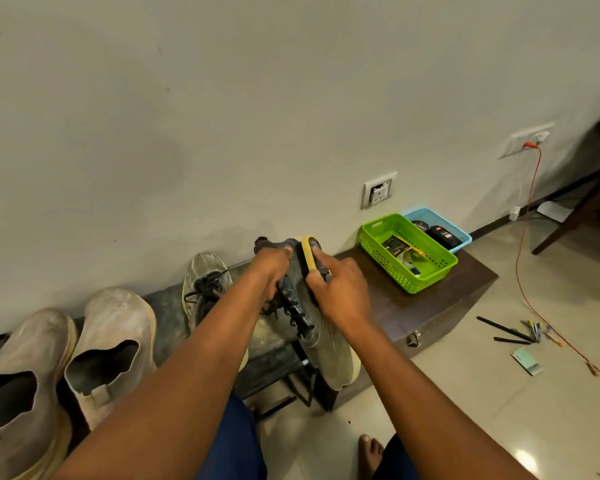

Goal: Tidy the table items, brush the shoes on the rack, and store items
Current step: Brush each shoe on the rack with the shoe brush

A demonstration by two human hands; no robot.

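Running lengthwise from the wall toward me, the grey shoe (pixel 312 323) lies on the rack (pixel 271 355) with its long axis in line with my arms. My left hand (pixel 269 268) grips its far end while my right hand (pixel 340 289), on its right flank, clasps the yellow brush (pixel 308 252), so I judge strokes should follow that axis.

Head-worn camera looks down, close over the shoe rack (pixel 430 306).

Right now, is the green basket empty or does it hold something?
Not empty. The green basket on the dark cabinet holds a black-and-yellow packet and other small items too unclear to name.
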